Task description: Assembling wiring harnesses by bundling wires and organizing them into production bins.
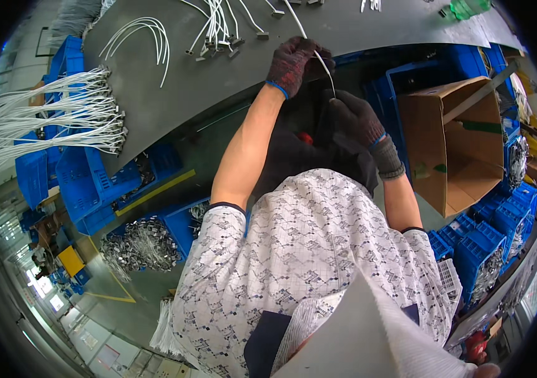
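Observation:
My left hand point(288, 65), in a dark red-and-black knitted glove, is closed round a white cable point(297, 20) just off the near edge of the table. The cable comes from over the tabletop, passes through my fingers and bends down toward me. Lower and to the right, my right hand point(355, 117), in a similar dark glove, pinches the cable's thin lower end, whose tip is hidden by the fingers. Beyond my left hand, several white cables with dark connectors point(218, 44) lie on the grey table point(136, 107). A few curved white cables point(155, 31) rest to their left.
A large bundle of white cables point(54, 120) overhangs the table's left end above blue crates point(89, 179). An open cardboard box point(426, 145) stands at the right, with more blue crates point(482, 246) behind it. A green bottle point(469, 7) is at the far right.

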Demonstrator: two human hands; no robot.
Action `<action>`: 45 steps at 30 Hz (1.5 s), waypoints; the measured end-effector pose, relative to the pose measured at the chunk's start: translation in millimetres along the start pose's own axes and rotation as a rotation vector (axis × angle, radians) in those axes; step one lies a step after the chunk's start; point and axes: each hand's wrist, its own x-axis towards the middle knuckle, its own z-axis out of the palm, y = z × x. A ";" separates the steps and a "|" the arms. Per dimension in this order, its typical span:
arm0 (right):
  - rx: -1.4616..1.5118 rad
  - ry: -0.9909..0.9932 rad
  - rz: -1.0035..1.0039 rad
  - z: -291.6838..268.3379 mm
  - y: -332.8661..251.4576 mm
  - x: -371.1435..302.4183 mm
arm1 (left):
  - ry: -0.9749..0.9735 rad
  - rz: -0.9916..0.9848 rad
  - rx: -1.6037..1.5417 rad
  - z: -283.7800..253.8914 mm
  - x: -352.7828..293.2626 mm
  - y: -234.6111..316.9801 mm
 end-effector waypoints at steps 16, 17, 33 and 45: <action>-0.069 0.123 -0.077 1.7 10.9 17.9 | 0.012 0.220 0.203 -9.5 -22.8 27.3; -0.359 0.184 -0.354 -0.1 10.3 25.7 | 0.007 0.265 0.360 -6.2 -22.4 23.5; -0.196 0.284 -0.401 20.0 0.3 133.7 | 0.146 0.331 0.734 2.0 -6.9 22.4; -1.173 0.429 -0.173 -64.9 149.2 337.4 | 0.731 -0.018 1.379 -174.3 39.1 135.0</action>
